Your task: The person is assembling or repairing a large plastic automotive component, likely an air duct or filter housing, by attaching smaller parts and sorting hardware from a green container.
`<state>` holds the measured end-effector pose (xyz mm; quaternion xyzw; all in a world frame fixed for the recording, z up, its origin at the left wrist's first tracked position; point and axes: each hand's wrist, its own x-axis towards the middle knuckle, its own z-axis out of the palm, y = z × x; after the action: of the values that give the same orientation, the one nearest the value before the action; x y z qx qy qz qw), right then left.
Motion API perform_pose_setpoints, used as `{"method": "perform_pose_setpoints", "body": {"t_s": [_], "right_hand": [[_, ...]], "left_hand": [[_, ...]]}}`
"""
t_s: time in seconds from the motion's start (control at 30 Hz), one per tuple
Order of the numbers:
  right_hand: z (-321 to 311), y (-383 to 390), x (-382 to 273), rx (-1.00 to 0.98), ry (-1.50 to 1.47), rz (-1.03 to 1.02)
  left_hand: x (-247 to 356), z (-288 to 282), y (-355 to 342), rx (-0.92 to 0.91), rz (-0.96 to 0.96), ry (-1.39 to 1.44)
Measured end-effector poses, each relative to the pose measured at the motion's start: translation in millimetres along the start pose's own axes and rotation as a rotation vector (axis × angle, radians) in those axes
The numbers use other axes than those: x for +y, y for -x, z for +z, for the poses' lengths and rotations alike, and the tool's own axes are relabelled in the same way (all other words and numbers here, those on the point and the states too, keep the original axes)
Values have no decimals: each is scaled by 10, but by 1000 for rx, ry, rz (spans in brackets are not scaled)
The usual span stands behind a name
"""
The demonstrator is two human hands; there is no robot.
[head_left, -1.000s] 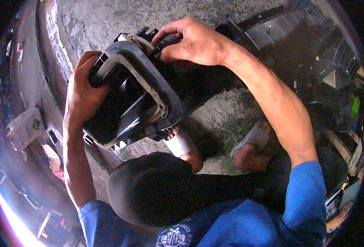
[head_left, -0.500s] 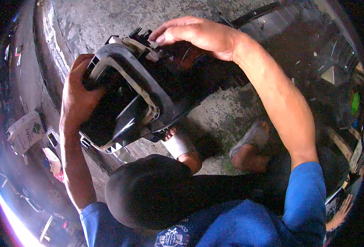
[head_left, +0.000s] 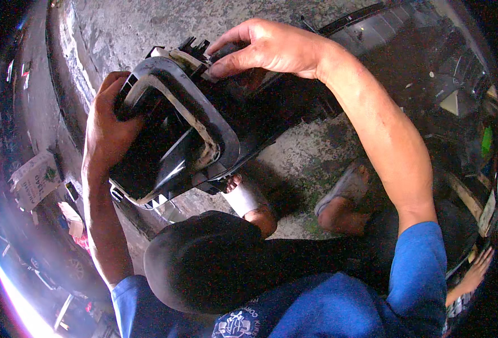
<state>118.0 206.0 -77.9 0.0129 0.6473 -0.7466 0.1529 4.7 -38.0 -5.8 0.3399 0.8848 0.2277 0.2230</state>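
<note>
A large black plastic housing (head_left: 221, 141) with a rounded rectangular ring and dirty pale inner edging lies tilted above my knee. My left hand (head_left: 109, 127) is wrapped round the housing's left side, its fingertips partly hidden. At the housing's top, my right hand (head_left: 266, 50) has thumb and fingers curled onto a small pale fitting (head_left: 178, 59) among black clips (head_left: 188, 44). What exactly lies under those fingertips is partly hidden. My two feet in pale sandals are below the housing.
Dark plastic parts (head_left: 384, 45) are piled at the right, with wooden pieces (head_left: 463, 194) lower down. A printed carton (head_left: 35, 180) lies at the left beside the concrete step. Another person's hand (head_left: 474, 270) shows at the lower right edge.
My right hand moved rightward with fingers extended, then curled back onto the fitting. The housing and my left hand shifted slightly left. The other person's hand rose a little.
</note>
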Motion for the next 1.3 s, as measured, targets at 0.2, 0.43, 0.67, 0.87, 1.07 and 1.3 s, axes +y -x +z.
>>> {"method": "perform_pose_setpoints", "body": {"t_s": [0.2,0.43,0.67,0.87,1.07,1.3], "right_hand": [[-67,11,-103,-110,-101,95],[-106,-14,12,15,-164,147],[-98,-35,30,-16,-151,152],[-104,-31,36,-9,-135,159],[-95,-6,74,-20,-163,115],[-92,-29,66,-50,-164,104]], "left_hand": [[-26,-22,6,16,75,-4],[33,0,9,33,58,-68],[17,-10,31,78,98,-122],[7,-9,6,4,-2,-1],[17,7,37,59,93,-59],[44,-14,9,-8,35,-9]]}}
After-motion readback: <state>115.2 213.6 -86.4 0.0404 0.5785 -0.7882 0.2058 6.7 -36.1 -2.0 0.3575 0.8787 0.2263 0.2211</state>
